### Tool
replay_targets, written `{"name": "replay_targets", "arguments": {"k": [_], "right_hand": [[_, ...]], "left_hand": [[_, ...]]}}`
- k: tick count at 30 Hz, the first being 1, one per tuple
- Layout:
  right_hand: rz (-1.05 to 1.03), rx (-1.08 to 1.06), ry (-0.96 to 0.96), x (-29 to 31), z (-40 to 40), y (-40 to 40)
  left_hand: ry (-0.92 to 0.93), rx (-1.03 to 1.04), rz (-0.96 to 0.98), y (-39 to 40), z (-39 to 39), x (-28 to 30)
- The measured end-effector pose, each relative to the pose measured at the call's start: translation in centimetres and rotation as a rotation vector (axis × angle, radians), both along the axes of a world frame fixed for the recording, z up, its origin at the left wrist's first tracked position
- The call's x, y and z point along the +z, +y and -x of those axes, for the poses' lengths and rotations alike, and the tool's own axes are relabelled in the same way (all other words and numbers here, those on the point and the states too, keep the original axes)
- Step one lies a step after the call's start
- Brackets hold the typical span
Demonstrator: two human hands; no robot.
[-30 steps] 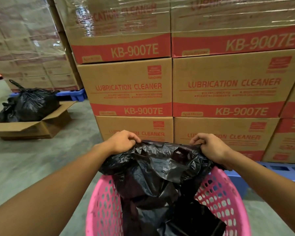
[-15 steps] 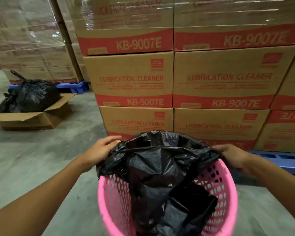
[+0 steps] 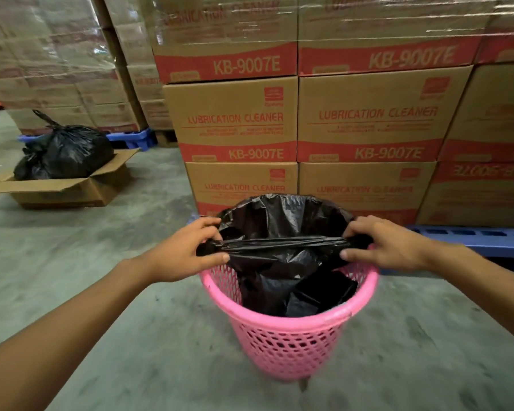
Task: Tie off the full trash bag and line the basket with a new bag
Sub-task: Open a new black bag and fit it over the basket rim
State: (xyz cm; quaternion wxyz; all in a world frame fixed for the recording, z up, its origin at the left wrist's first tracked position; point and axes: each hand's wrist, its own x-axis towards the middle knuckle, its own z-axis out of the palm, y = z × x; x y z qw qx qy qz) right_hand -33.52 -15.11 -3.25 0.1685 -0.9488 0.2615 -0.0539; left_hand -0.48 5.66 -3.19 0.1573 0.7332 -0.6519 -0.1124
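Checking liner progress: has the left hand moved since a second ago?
Yes. The left hand dropped from above the pink basket to its left rim and shifted outward, stretching the black bag.

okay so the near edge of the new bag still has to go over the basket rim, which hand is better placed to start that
Neither clearly: left hand and right hand both grip the black bag by the pink basket rim, stretching its near edge. Both fit best.

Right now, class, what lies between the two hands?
In the head view, a taut band of the black bag runs from the left hand to the right hand, above the pink basket.
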Motion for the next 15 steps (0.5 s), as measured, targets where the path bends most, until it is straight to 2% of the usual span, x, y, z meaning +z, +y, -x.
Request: {"name": "replay_targets", "arguments": {"k": [3,6,11,15], "right_hand": [[-0.183,0.044,-0.021,-0.5,2.7,1.8],[-0.234,0.04,-0.043,-0.9,3.9,2.6],[-0.217,0.028,-0.137,-1.1,3.7,3.2],[-0.017,-0.012,-0.252,-2.1,3.7,3.5]], "left_hand": [[0.103,-0.041,-0.089,2.6,0.8,-0.6],[0.213,-0.023,-0.075,3.3,0.9,-0.8],[0.268,-0.021,-0.056,3.2,1.0,-1.1],[0.262,0.0,0.063,2.6,2.1,-1.6]]}}
